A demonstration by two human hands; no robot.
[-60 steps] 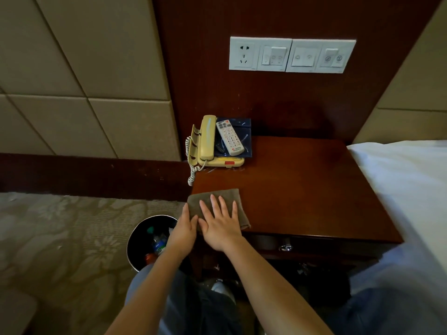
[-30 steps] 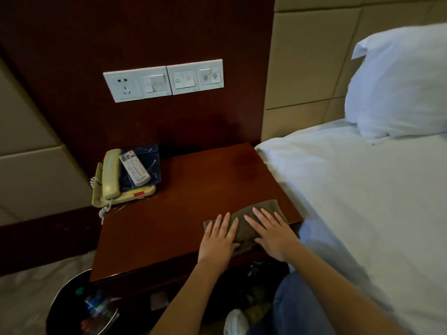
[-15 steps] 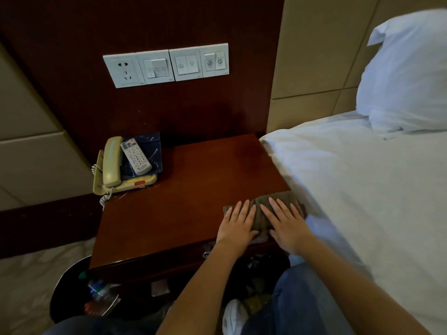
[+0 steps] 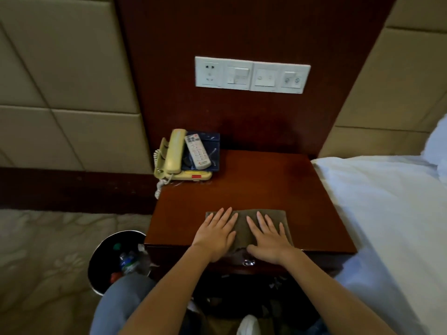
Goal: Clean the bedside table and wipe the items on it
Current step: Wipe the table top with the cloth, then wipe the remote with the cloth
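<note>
Both hands lie on a folded grey-brown cloth (image 4: 242, 228), which rests on the top of the reddish-brown wooden bedside table (image 4: 254, 184), at the 6 o'clock edge, nearest to the person. The left hand (image 4: 214, 238) covers the left half of the cloth and the right hand (image 4: 268, 240) covers the right half. The fingers of both are straight and a little spread, and they press down; nothing is gripped or pinched.

I judge the step in hand to be the wiping of the table top. To do it well, the palms should stay flat so that the pressure is even over the whole cloth. The strokes should overlap, going from 6 o'clock towards 12 o'clock, and then side to side. The near edge of the cloth is at the front lip of the table, so a pull backwards may drag it off.

The cream corded telephone (image 4: 174, 153), the white remote control (image 4: 197, 151) and the dark blue tray (image 4: 214, 146) under the remote stand together at the 10 o'clock corner. It seems better to lift these and wipe beneath them than to go around them. The coiled cord hangs over the 9 o'clock edge and could catch the cloth. The white bed sheet (image 4: 387, 201) touches the 3 o'clock side, so dust should be pushed away from it.
</note>
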